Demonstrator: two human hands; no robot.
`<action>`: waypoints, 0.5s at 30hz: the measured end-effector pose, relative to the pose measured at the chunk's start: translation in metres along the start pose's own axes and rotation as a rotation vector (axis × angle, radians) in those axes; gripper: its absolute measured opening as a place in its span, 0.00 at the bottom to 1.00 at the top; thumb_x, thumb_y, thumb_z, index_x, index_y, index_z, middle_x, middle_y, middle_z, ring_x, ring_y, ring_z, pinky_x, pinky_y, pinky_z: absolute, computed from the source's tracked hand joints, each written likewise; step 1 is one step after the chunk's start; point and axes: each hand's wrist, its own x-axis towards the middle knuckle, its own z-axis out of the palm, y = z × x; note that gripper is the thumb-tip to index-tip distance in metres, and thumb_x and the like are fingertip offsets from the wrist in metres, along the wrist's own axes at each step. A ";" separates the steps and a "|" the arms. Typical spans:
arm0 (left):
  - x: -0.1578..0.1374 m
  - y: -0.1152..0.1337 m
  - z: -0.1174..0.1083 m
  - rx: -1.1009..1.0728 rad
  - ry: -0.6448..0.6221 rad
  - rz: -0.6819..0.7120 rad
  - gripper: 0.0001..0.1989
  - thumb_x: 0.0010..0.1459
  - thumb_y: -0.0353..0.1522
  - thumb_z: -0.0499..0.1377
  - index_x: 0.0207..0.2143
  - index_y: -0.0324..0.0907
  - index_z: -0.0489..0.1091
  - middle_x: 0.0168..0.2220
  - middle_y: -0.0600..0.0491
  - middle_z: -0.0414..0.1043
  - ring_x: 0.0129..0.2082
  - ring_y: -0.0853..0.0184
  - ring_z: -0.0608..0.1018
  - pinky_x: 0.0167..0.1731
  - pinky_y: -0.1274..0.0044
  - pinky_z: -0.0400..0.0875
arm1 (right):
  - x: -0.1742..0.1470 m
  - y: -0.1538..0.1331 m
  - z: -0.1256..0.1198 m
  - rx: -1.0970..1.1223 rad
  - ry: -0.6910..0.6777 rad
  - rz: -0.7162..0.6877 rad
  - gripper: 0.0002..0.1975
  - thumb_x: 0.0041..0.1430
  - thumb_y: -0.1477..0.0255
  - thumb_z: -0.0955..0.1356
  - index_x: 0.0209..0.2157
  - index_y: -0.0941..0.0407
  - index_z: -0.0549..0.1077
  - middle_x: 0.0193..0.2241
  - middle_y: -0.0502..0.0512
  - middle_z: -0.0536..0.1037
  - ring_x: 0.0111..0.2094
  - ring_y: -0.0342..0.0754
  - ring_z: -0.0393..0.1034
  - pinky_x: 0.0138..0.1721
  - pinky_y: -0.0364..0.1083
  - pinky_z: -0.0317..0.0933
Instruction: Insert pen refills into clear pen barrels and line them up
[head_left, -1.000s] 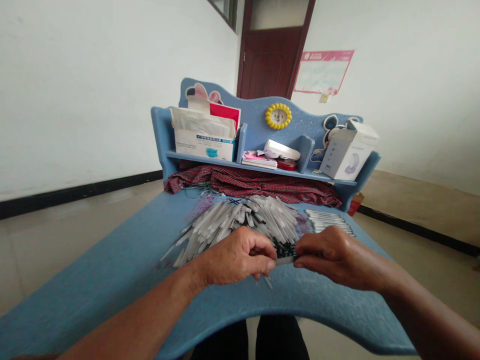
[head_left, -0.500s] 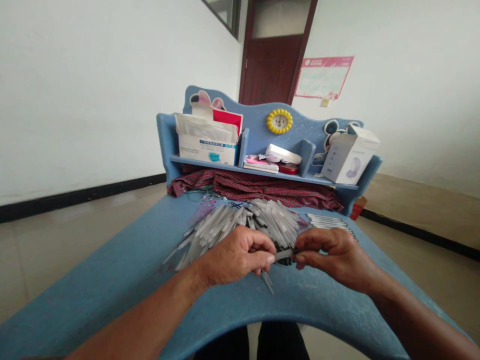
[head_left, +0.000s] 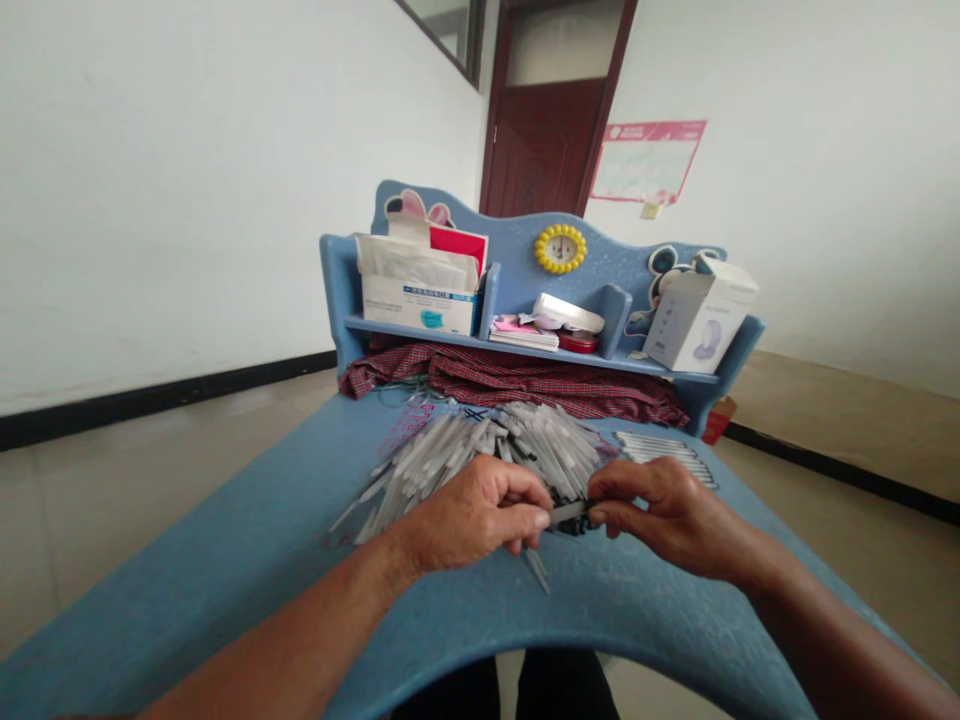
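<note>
A dark-red door (head_left: 547, 145) adjoins white walls (head_left: 187, 200)

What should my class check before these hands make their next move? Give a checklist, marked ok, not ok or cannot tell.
1. Left hand grips the gray piece: ok, at its left end.
2. Right hand grips it too: ok, at the right end.
3. Both ends of the piece visible: not ok, the hands cover them.
4. Dark part fully seated in the piece: cannot tell.
5. Slim rods lying side by side: ok, right of the pile.
</note>
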 end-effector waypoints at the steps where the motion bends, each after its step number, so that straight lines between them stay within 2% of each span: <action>1: 0.000 -0.001 0.000 -0.006 -0.005 0.003 0.06 0.49 0.32 0.59 0.28 0.36 0.71 0.22 0.55 0.70 0.20 0.75 0.70 0.22 0.82 0.63 | 0.000 0.000 0.000 0.000 -0.005 0.001 0.07 0.61 0.69 0.64 0.33 0.56 0.71 0.23 0.49 0.72 0.24 0.40 0.68 0.26 0.39 0.58; 9: -0.001 0.002 -0.001 -0.046 -0.002 -0.018 0.07 0.49 0.32 0.58 0.28 0.35 0.71 0.21 0.56 0.70 0.19 0.75 0.68 0.20 0.83 0.62 | 0.001 -0.001 0.002 0.009 0.042 -0.012 0.06 0.60 0.71 0.65 0.32 0.57 0.72 0.22 0.49 0.74 0.23 0.40 0.68 0.26 0.39 0.59; 15: -0.001 0.002 -0.002 0.004 -0.018 0.016 0.07 0.49 0.32 0.58 0.28 0.36 0.71 0.21 0.55 0.70 0.20 0.75 0.69 0.21 0.83 0.63 | 0.001 0.001 0.002 0.055 -0.017 0.025 0.08 0.61 0.67 0.64 0.32 0.57 0.71 0.22 0.49 0.73 0.23 0.40 0.69 0.24 0.38 0.60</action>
